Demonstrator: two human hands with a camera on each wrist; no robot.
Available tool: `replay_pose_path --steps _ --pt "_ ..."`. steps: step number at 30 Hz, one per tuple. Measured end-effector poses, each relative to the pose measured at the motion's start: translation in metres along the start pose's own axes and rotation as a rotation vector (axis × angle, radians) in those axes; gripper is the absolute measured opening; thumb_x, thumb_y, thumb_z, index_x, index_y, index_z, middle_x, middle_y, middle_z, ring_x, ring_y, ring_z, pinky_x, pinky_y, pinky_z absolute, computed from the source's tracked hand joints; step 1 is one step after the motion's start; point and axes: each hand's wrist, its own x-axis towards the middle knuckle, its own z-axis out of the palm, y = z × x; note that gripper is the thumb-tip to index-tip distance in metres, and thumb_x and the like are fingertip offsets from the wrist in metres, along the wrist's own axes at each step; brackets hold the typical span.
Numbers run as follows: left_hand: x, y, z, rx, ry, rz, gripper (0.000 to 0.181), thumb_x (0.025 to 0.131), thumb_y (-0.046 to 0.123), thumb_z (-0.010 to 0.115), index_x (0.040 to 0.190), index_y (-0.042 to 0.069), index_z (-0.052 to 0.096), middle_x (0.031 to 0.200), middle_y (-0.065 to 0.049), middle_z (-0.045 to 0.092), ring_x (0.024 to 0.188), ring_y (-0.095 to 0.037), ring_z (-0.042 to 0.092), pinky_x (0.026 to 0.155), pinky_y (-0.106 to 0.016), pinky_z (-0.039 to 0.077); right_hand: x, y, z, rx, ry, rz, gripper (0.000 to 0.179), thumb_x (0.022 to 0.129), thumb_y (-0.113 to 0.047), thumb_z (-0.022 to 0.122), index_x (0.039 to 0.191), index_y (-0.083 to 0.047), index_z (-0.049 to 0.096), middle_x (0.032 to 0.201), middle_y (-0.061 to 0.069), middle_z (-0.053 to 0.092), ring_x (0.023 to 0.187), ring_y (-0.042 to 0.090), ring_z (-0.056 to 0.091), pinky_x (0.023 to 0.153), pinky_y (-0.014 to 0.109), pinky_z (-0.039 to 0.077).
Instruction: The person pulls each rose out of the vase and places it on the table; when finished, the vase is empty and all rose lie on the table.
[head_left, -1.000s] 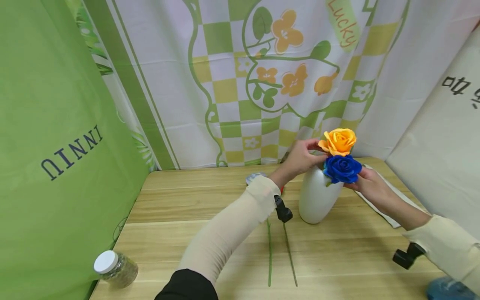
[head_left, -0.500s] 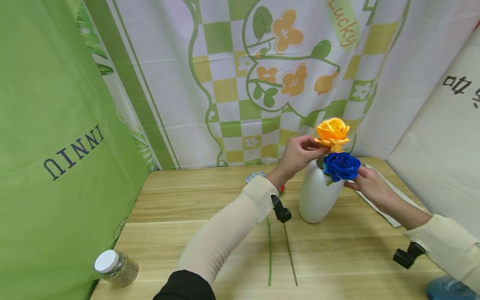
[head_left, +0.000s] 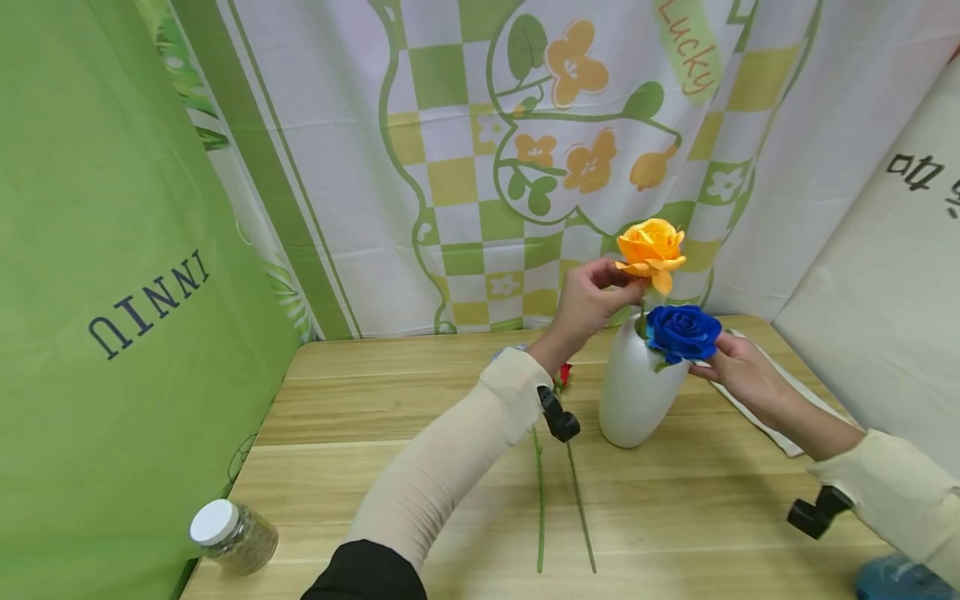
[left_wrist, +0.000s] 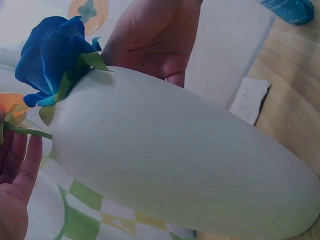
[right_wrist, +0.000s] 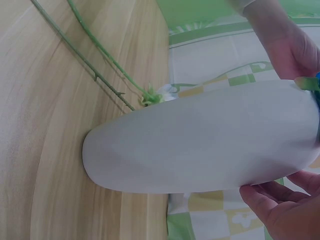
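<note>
while the left hand pinches the orange rose just under its bloom, the stem running into the white vase, the right hand touches the vase near its mouth, beside the blue rose; whether it grips, i cannot tell.

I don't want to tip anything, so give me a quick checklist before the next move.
1. Vase standing on table: ok.
2. Left hand holding orange rose: ok.
3. Depth of its stem in the vase: cannot tell, lower end hidden.
4. Blue rose at top of vase: ok.
5. Right hand gripping securely: cannot tell, though it touches the vase.
6. Red rose in vase: not ok, lies on table.
</note>
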Motion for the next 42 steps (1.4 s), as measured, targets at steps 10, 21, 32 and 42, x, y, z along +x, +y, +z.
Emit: replay_pose_path --steps 10,21,32,42 --pt "0.009 0.016 -0.003 0.016 0.034 0.030 0.020 0.087 -0.003 0.072 0.102 -0.015 0.066 0.098 -0.031 0.070 0.073 -0.003 0.066 0.076 -0.028 0.064 0.000 -0.001 0.001 0.004 -0.005 -0.001 0.063 0.111 -0.032 0.031 0.149 0.018 0.025 0.154 0.033 0.028 0.106 -0.026 0.047 0.086 0.008 0.054" --pt "0.018 0.029 -0.002 0.068 0.019 0.018 0.018 0.088 0.000 0.072 0.101 -0.011 0.066 0.098 -0.028 0.071 0.074 -0.012 0.070 0.078 -0.028 0.064 0.000 -0.001 0.000 0.006 0.004 -0.025 0.062 0.110 -0.031 0.033 0.148 0.018 0.027 0.140 -0.008 0.046 0.107 -0.025 0.048 0.086 0.008 0.054" --pt "0.035 0.048 0.004 0.081 0.001 0.081 0.016 0.088 0.000 0.073 0.099 -0.011 0.066 0.098 -0.029 0.071 0.072 -0.012 0.069 0.074 -0.028 0.064 -0.002 0.002 0.002 0.054 0.002 -0.033 0.046 0.110 -0.030 0.037 0.147 -0.004 0.042 0.139 -0.011 0.046 0.108 -0.023 0.051 0.087 0.009 0.054" --pt "0.042 0.058 0.007 0.100 0.006 0.057 0.016 0.089 0.002 0.073 0.101 -0.007 0.068 0.098 -0.025 0.073 0.071 -0.017 0.071 0.073 -0.025 0.063 -0.001 0.002 0.000 0.035 -0.002 -0.038 0.057 0.110 -0.030 0.036 0.149 0.012 0.032 0.140 -0.008 0.046 0.108 -0.024 0.049 0.087 0.008 0.054"
